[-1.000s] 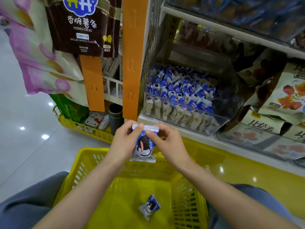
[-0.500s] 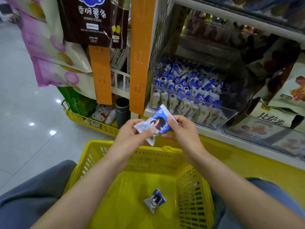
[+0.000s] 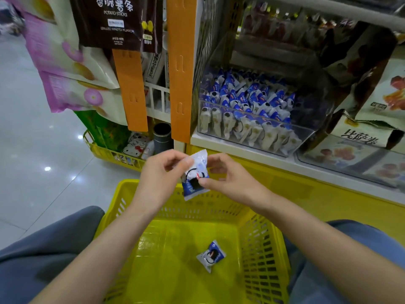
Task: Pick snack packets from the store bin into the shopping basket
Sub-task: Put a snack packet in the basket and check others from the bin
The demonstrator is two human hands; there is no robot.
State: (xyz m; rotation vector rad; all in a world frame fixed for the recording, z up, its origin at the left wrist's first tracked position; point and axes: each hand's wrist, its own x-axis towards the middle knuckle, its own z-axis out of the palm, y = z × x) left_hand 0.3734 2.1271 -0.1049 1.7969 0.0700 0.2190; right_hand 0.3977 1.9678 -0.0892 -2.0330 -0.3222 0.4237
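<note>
Currently: one blue-and-white snack packet [image 3: 195, 175] pinched between left hand [image 3: 161, 176] and right hand [image 3: 228, 179] above yellow shopping basket [image 3: 266, 244], apparently upside down; second packet [image 3: 210, 256] on basket floor; clear store bin [image 3: 247, 108] stocked behind

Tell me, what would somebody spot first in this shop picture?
First you'd see two hands in the middle: the left hand and right hand both pinch a blue-and-white snack packet above the bright yellow shopping basket. One matching packet lies on the basket floor. Behind them, on the shelf, a clear bin holds a heap of packets of the same kind.
</note>
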